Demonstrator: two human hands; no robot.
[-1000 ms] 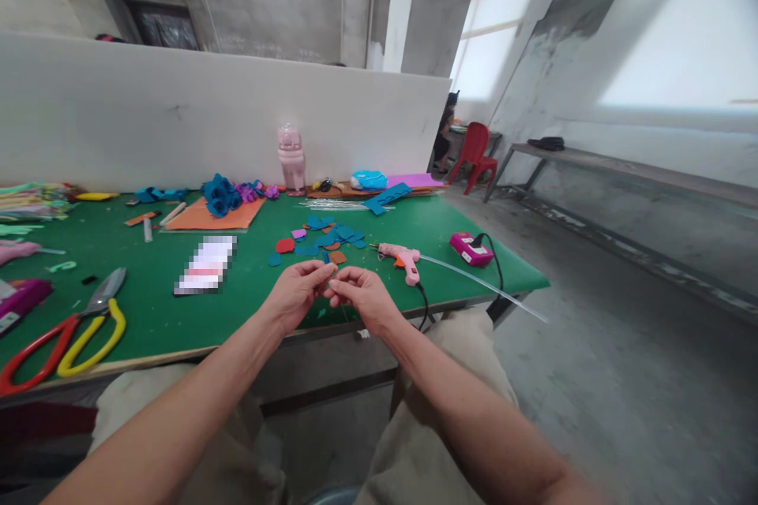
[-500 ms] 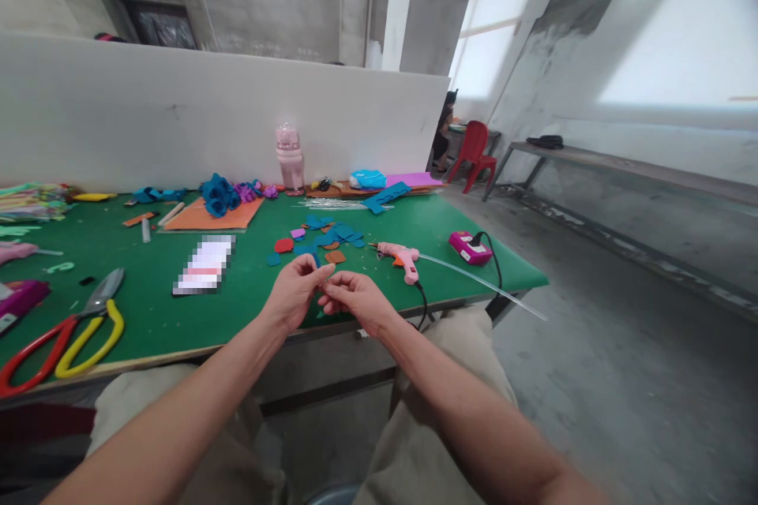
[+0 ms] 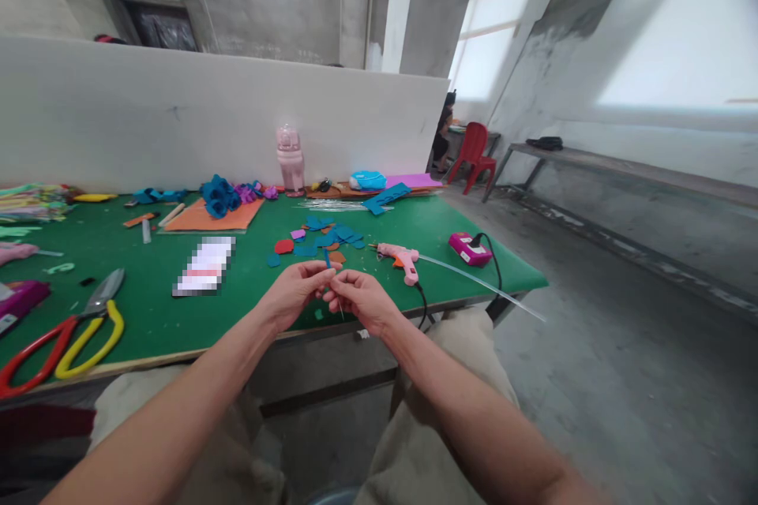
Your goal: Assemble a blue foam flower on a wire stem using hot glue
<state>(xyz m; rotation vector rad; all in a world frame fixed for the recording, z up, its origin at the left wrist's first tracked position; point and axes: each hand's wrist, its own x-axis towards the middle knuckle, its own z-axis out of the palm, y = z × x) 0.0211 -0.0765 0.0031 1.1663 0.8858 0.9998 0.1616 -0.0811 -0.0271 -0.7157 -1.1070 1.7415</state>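
Note:
My left hand (image 3: 299, 292) and my right hand (image 3: 365, 301) meet fingertip to fingertip above the table's front edge, both pinched closed. A narrow blue strip (image 3: 327, 257), felt or foam by its look, stands up from the left fingertips. Below the right fingers a thin pale wire (image 3: 342, 311) pokes out; where strip and wire join is hidden by the fingers. Just beyond the hands lie several blue cut pieces (image 3: 343, 232), a red piece (image 3: 284, 247) and a brown piece (image 3: 337, 256). To their right rests a pink glue gun (image 3: 403, 259) with a long clear glue stick in it.
Red-and-yellow-handled scissors (image 3: 88, 331) and a phone (image 3: 204, 264) lie left on the green table (image 3: 237, 331). Blue flowers (image 3: 219, 196), thin wires (image 3: 332, 205) and a pink bottle (image 3: 290, 160) are along the white partition (image 3: 225, 110). A corded purple box (image 3: 470, 248) sits right.
The blue strip now stands upright above the left fingertips, and the wire shows below the right hand. Both hands have shifted slightly to the right and down.

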